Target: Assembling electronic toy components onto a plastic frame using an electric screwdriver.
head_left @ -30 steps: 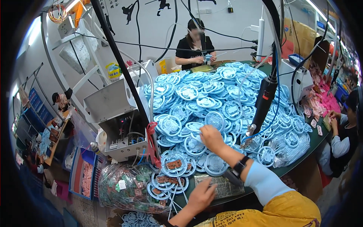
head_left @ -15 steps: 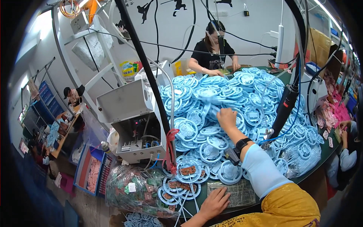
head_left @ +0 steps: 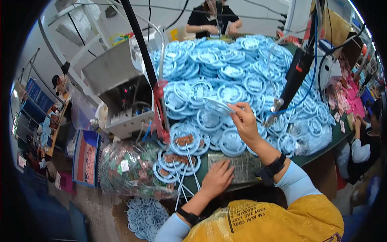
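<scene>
My right hand (head_left: 246, 123) pinches the edge of a light-blue round plastic part (head_left: 217, 106), held tilted above the near side of a big heap of similar parts (head_left: 231, 60). My left hand (head_left: 217, 178) lies with fingers stretched out on a flat, greenish see-through pad (head_left: 246, 167) at the table's near edge, holding nothing. Left of that hand, several blue rings with brown circuit boards (head_left: 184, 140) are stacked, white cords trailing from them over the edge. A black screwdriver-like tool (head_left: 297, 72) hangs over the heap's right side.
A grey metal machine box (head_left: 125, 123) with its lid up stands at left, above a clear bag of circuit boards (head_left: 127, 165). More blue parts (head_left: 147, 218) lie low down beside the table. Across the heap sits a co-worker (head_left: 213, 20); another person works at far right.
My right hand has drawn back from the heap and now holds up a blue round part. The view has tilted downward; my left hand still rests on the pad.
</scene>
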Action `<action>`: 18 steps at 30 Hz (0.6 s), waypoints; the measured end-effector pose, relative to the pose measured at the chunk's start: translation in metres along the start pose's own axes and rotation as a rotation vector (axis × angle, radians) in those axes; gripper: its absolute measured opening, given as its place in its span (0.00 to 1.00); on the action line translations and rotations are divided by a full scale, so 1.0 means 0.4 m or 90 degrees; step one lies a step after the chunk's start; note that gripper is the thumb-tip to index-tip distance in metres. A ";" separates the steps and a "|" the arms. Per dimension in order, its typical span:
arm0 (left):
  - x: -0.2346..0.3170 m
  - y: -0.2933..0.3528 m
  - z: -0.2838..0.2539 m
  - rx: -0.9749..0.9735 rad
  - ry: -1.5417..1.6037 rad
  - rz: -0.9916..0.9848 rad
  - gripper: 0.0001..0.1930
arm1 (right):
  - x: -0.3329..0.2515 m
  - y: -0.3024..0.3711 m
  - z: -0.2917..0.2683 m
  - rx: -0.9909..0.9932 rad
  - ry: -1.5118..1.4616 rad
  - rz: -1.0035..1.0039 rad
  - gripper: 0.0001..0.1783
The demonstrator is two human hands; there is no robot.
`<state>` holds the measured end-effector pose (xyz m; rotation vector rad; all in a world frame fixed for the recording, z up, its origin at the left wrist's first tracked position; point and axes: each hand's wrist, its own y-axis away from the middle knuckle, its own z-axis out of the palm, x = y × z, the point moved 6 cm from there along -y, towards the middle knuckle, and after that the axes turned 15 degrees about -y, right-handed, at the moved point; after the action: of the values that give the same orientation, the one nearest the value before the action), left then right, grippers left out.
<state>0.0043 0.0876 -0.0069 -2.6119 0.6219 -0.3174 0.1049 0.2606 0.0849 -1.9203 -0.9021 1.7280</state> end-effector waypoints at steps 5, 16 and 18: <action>0.000 0.012 0.001 -0.001 0.006 -0.009 0.19 | -0.084 0.243 -0.070 -0.169 0.102 -0.041 0.23; -0.033 0.065 -0.089 0.139 0.036 -0.184 0.10 | -0.146 0.478 -0.103 -0.279 0.222 -0.069 0.26; -0.058 0.044 -0.093 0.123 0.034 -0.205 0.09 | -0.147 0.477 -0.105 -0.282 0.227 -0.070 0.27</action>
<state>-0.0340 0.0710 0.0150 -2.5149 0.1732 -0.5205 0.1817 0.0897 0.0047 -2.3033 -1.2957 1.1323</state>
